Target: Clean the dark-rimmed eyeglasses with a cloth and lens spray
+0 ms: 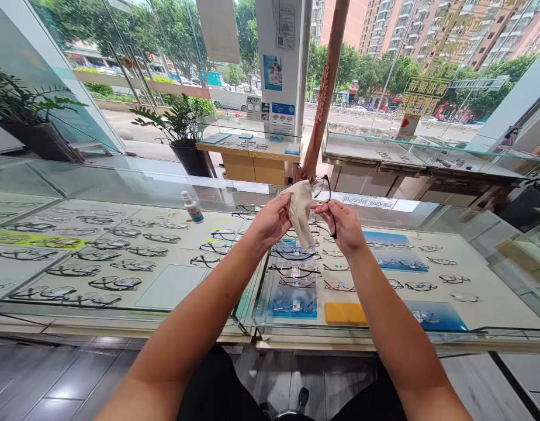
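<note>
My left hand (273,220) is closed on a beige cleaning cloth (301,213), whose loose end hangs down over the glass counter. Beside it, my right hand (343,225) pinches a pair of dark-framed eyeglasses (328,196). One side of the glasses meets the cloth's upper edge, and part of the frame is hidden behind the cloth and fingers. Both hands are held up close together above the display case. On the counter to the left of my hands stands a small white spray bottle (192,207) with a teal label.
Glass display cases (165,318) run across in front of me, with several rows of eyeglasses inside. A folded orange-yellow cloth (345,313) lies near the front edge. Beyond are a wooden post (323,93), potted plants (182,128) and another display counter (252,149).
</note>
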`<state>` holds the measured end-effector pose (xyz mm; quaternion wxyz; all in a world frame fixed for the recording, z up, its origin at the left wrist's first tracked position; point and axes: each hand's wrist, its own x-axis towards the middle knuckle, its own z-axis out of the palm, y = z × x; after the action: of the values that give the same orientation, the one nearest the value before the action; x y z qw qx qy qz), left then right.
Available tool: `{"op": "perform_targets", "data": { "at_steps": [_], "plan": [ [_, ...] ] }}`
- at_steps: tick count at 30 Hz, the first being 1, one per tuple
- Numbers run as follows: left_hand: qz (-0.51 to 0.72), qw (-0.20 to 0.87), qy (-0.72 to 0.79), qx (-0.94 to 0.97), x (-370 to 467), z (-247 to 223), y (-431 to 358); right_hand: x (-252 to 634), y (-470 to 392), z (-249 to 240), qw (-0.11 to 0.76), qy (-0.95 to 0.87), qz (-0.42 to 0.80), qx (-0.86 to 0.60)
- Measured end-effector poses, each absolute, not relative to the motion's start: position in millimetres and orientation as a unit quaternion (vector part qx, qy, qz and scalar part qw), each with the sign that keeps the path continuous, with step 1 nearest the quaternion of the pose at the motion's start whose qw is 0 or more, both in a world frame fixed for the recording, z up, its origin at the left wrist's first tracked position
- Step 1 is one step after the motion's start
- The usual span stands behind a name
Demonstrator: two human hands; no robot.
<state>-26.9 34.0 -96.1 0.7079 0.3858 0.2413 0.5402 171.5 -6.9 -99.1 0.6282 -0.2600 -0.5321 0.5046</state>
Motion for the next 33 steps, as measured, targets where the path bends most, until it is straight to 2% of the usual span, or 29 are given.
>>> {"op": "perform_targets", "data": {
  "at_steps": [14,16,19,24,33],
  "plan": [
    [0.453,0.754,0.266,0.394,-27.5,-93.2,32.6,171.9,-14.0,-91.0,0.629,-0.547,0.494,-0.246],
    [0.443,0.731,0.272,0.442,-31.2,-89.4,31.0,175.8,-16.1,-88.2,0.612,-0.553,0.508,-0.248],
    [0.474,0.639,0.258,0.549,-32.4,-86.2,25.7,179.8,-19.4,-84.9,0.581,-0.568,0.52,-0.264],
    [0.54,0.507,0.219,0.635,-28.8,-86.3,19.1,180.3,-22.3,-82.9,0.578,-0.574,0.51,-0.274],
    [0.551,0.466,0.231,0.652,-29.0,-86.1,22.4,182.8,-21.1,-85.1,0.575,-0.596,0.49,-0.271]
  ]
}}
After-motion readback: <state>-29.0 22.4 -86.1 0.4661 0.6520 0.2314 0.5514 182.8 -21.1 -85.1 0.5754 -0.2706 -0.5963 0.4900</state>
